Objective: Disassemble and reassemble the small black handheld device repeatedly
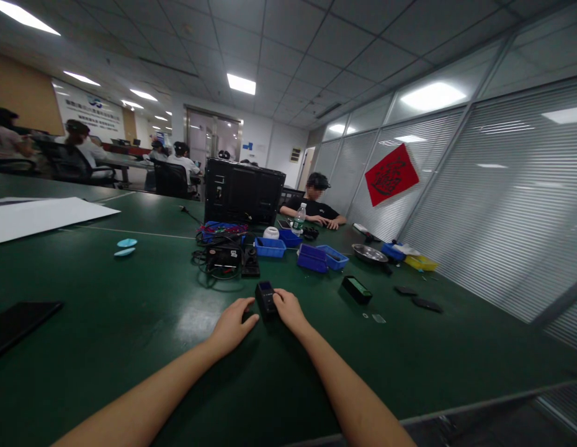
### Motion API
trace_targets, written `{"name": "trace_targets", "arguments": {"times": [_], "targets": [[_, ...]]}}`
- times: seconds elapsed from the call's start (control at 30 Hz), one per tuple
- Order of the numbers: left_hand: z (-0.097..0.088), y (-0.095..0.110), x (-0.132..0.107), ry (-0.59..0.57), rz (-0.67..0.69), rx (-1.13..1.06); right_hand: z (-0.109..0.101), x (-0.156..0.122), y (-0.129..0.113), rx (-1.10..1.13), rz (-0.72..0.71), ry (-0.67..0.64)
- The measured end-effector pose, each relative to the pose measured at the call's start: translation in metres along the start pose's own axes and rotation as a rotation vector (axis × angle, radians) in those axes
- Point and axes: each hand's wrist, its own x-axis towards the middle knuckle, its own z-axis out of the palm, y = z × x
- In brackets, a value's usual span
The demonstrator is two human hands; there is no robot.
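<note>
A small black box-shaped device (265, 298) with a blue patch on top stands on the green table (130, 335). My left hand (232, 324) rests on the table at its left side, fingers curled, thumb reaching toward the device. My right hand (288, 310) is at its right side with fingers pressed against it. Both hands frame the device from either side.
Beyond the hands lie a tangle of cables with a black unit (223, 257), blue bins (270, 247), a black case (244, 191), a metal bowl (368, 253) and a flat black device (357, 289). A person sits across the table (316, 208). A dark tablet (18, 320) lies left.
</note>
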Motion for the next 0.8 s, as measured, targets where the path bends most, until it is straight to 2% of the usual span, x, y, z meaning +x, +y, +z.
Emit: {"name": "trace_targets", "arguments": {"times": [0.07, 0.17, 0.33, 0.47, 0.57, 0.67, 0.8], "targets": [[-0.001, 0.0, 0.001, 0.023, -0.003, -0.006, 0.007, -0.006, -0.008, 0.065, -0.02, -0.028], [0.0, -0.003, 0.002, 0.051, -0.019, -0.03, 0.015, -0.011, -0.015, 0.234, 0.045, -0.109], [0.004, -0.01, 0.005, 0.072, -0.023, -0.01, 0.022, -0.009, -0.013, 0.585, 0.12, -0.196], [0.005, -0.012, 0.005, 0.101, -0.023, 0.055, 0.023, -0.008, -0.011, 0.75, 0.086, -0.259], [0.004, -0.014, 0.005, 0.141, -0.025, 0.088, 0.021, -0.01, -0.012, 0.785, 0.007, -0.343], [0.002, -0.019, 0.007, 0.181, -0.049, 0.13, 0.018, -0.013, -0.014, 0.73, -0.064, -0.431], [-0.002, -0.021, 0.009, 0.228, -0.078, 0.181, 0.016, -0.015, -0.015, 0.615, -0.066, -0.468]]}}
